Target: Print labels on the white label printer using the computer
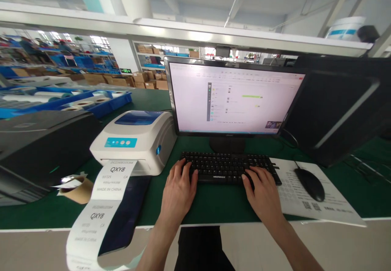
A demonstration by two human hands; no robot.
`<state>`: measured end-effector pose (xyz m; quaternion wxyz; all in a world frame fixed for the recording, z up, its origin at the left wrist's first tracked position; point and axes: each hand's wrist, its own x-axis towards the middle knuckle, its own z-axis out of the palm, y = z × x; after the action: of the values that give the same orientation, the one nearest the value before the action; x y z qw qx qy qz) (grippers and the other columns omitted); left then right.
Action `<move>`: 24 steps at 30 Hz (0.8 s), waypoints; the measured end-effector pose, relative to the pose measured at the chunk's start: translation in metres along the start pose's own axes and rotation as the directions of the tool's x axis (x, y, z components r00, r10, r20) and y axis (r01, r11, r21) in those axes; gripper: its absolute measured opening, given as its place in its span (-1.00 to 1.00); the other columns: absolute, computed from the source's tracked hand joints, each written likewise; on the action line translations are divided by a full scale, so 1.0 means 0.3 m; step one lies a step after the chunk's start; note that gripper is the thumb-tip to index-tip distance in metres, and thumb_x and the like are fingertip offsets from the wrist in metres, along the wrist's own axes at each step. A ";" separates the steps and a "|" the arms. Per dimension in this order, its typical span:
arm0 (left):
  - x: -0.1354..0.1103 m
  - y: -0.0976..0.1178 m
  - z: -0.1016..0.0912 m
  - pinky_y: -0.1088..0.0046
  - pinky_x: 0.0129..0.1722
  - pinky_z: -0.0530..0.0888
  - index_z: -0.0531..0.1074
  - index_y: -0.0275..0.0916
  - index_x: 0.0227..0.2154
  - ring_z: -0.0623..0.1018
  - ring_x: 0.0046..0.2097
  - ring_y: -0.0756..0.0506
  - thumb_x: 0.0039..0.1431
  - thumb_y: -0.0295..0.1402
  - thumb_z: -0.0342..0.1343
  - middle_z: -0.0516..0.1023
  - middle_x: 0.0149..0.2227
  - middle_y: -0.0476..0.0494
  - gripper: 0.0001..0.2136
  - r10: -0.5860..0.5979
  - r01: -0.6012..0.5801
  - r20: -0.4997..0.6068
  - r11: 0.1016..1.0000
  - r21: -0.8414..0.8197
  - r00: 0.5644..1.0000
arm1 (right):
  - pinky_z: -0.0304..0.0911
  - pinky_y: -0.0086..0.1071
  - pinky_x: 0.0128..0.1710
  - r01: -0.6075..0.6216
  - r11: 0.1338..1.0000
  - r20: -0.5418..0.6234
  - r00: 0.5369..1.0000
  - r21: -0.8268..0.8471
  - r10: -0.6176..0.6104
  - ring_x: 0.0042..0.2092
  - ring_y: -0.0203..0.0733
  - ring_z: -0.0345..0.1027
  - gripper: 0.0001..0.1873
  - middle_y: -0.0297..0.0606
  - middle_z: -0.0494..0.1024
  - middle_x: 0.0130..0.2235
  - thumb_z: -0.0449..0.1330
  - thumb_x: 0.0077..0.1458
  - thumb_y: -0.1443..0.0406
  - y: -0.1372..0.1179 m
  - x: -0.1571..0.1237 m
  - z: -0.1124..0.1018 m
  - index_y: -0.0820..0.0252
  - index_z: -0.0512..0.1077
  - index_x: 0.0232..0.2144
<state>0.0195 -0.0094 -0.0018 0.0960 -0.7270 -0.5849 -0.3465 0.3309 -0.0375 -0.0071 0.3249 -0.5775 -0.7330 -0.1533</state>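
Observation:
My left hand (179, 189) rests on the left end of a black keyboard (227, 167), fingers spread over the keys and holding nothing. My right hand (264, 193) lies on the keyboard's right half, fingers also stretched onto the keys. A lit monitor (232, 95) stands right behind the keyboard, showing a pale window with small icons. To the left, a white label printer (137, 140) feeds out a strip of printed labels (100, 206) that hangs over the table's front edge.
A black mouse (310, 183) sits on a printed sheet (330, 206) to the right. A second dark monitor (339, 112) angles away at right. A black machine (39, 148) and a brown tape roll (76, 187) stand at left. Blue trays with rolls (88, 102) lie behind.

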 end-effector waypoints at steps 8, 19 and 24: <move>-0.002 -0.001 -0.003 -0.17 0.28 0.60 0.42 -0.14 0.21 0.55 0.32 -0.41 0.54 -0.27 0.04 0.50 0.30 -0.37 -0.71 -0.007 0.007 0.005 1.000 -0.025 1.000 | 0.21 0.38 0.43 -0.053 0.993 0.008 0.998 -0.103 0.055 0.46 0.36 0.11 -0.49 0.08 0.30 0.43 -0.02 0.65 0.04 -0.023 0.029 0.008 0.22 0.48 0.30; -0.013 -0.033 -0.017 -0.06 0.27 0.63 0.48 -0.15 0.18 0.59 0.29 -0.33 0.52 -0.29 0.08 0.53 0.30 -0.30 -0.73 -0.090 0.090 0.008 0.984 -0.154 0.996 | 0.28 0.32 0.35 -0.230 0.946 -0.079 0.973 -0.228 0.217 0.29 0.39 0.31 -0.33 0.12 0.46 0.28 -0.07 0.59 -0.11 0.383 -0.041 -0.136 0.28 0.52 0.23; -0.013 -0.029 -0.009 -0.09 0.28 0.61 0.49 -0.15 0.16 0.59 0.29 -0.34 0.51 -0.30 0.08 0.55 0.29 -0.31 -0.74 -0.103 0.101 -0.006 0.985 -0.141 0.995 | 0.39 0.33 0.22 -0.293 0.911 -0.045 0.955 -0.290 0.292 0.20 0.48 0.38 -0.13 0.10 0.49 0.23 -0.08 0.45 -0.30 0.660 -0.105 -0.177 0.25 0.51 0.29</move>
<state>0.0102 -0.0112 -0.0046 0.0307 -0.6987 -0.5949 -0.3961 0.5379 -0.0364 -0.0181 0.2554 -0.7223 -0.6073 -0.2103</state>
